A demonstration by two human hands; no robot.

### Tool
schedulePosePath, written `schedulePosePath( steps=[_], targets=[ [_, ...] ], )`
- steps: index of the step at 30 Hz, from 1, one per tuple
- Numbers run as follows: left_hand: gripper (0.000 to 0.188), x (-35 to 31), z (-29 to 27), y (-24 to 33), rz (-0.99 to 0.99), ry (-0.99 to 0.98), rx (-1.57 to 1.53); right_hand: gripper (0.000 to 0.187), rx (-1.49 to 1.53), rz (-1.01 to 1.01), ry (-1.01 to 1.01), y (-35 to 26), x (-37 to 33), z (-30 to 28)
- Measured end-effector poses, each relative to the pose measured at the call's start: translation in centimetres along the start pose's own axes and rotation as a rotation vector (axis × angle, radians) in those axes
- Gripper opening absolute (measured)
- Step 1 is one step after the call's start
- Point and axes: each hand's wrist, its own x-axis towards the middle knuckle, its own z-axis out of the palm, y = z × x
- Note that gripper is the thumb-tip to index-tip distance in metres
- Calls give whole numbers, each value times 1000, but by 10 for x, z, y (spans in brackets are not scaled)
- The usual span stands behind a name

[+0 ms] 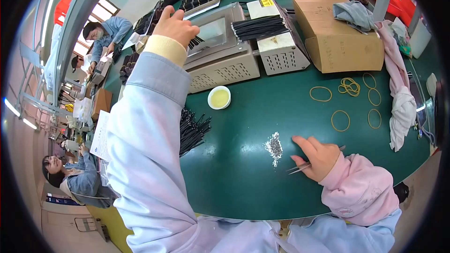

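Plainly, the key relation lies between the right hand (321, 160) and the small pile of grey and white bits (275, 150) on the green tabletop (234, 178). The pile sits near that hand, at about ten o'clock from it, its long axis running roughly from twelve to six. Metal tweezers (302, 166) are grasped in the right hand, slanting from two o'clock down to eight, their tips just beside the pile; from those tips the pile lies at about eleven. The right hand is by far the nearer one.

Well apart, near the top, the left hand (177, 29) reaches toward twelve o'clock, fingers bent; whether they grip anything is impossible to make out. A machine with a clear panel (210, 35) lies at three o'clock from it.

From the pile, a white cup (209, 97) of yellowish liquid stands between ten and eleven o'clock, and a bundle of black strands (193, 132) lies between nine and ten. A loose rubber band (333, 124) lies at one o'clock from the right hand.
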Motion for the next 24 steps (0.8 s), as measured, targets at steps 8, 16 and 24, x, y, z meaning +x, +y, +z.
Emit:
schedulePosePath(
  steps=[8,16,24],
  targets=[
    [8,13,5,5,2,-97,25,43,5,-3,-23,2,0,-1],
    [11,19,7,5,-11,-156,23,44,-2,7,-32,3,3,-3],
    [6,-1,-5,-7,-48,-56,-173,45,8,-2,-26,1,1,-2]
  ],
)
